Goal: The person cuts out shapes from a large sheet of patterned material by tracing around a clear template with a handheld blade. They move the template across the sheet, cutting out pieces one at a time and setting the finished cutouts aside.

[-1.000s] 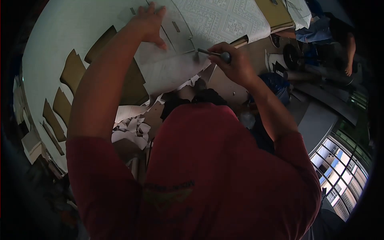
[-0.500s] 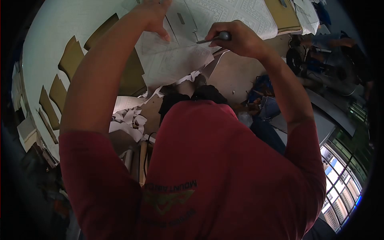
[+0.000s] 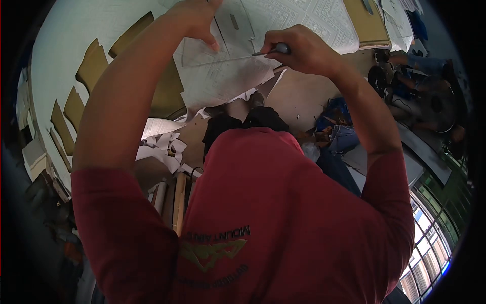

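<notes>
My right hand (image 3: 304,49) grips a knife with a rounded grey handle (image 3: 282,48). Its thin blade points left, and the tip is at the pale patterned sheet (image 3: 217,81) near a fold or cut line. Across from it, my left hand (image 3: 200,23) lies on the sheet with the thumb spread away from the fingers. The other fingertips run out at the top edge of the view. Between the hands, a small dark grey strip (image 3: 234,21) rests on the sheet. The sheet's near edge hangs toward my legs.
Olive-brown cut pieces (image 3: 91,65) line the left of the pale table (image 3: 55,61). A brown board (image 3: 368,25) with loose papers (image 3: 397,23) is at the far right. White scraps (image 3: 169,152) are heaped below. Another person (image 3: 425,91) sits at the right.
The view has shifted slightly, moving the sheet and table a little to the right. My right hand still holds the knife at the sheet, its handle a little lower; my left hand stays spread.
</notes>
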Available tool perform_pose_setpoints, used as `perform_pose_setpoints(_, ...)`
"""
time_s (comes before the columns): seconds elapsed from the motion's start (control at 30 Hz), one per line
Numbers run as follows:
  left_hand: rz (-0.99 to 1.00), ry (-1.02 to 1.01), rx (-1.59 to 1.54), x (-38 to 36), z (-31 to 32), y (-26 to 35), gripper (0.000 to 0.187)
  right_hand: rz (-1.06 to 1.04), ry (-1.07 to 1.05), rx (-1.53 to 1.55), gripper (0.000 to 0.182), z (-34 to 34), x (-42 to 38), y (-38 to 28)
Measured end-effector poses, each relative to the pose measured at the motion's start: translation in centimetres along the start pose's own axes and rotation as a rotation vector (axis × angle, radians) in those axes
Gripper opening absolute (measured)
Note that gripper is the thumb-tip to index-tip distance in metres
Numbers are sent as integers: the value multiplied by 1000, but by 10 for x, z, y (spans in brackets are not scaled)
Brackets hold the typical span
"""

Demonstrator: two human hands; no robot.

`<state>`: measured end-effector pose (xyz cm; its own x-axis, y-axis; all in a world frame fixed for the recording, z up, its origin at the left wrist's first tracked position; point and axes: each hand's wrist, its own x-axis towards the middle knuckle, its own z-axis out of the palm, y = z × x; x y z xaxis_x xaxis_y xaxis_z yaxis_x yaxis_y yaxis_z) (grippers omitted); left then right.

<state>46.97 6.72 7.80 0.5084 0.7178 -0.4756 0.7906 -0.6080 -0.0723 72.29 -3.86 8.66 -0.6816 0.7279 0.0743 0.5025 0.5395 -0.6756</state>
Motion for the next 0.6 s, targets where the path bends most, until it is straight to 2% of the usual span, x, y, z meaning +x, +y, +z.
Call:
perform_pose_setpoints(0.1, -19, -15, 1, 0, 1, 0, 142, 45, 64, 177, 12, 18, -7, 13)
perform_pose_setpoints(0.23, -59, -46, 15, -2, 0, 1, 141, -2, 129, 195, 14, 58, 16, 5)
perform_pose_setpoints(0.33, -61, -59, 24, -1, 0, 1, 141, 15, 244, 182, 14, 104, 58, -25)
perform_pose_setpoints(0.4, -59, -60, 27, 0, 0, 1, 141, 45, 400, 144, 12, 127, 81, -44)
perform_pose_setpoints(0.6, -39, -23, 38, 2, -1, 2, 141, 117, 441, 169, 15, 140, 80, -51)
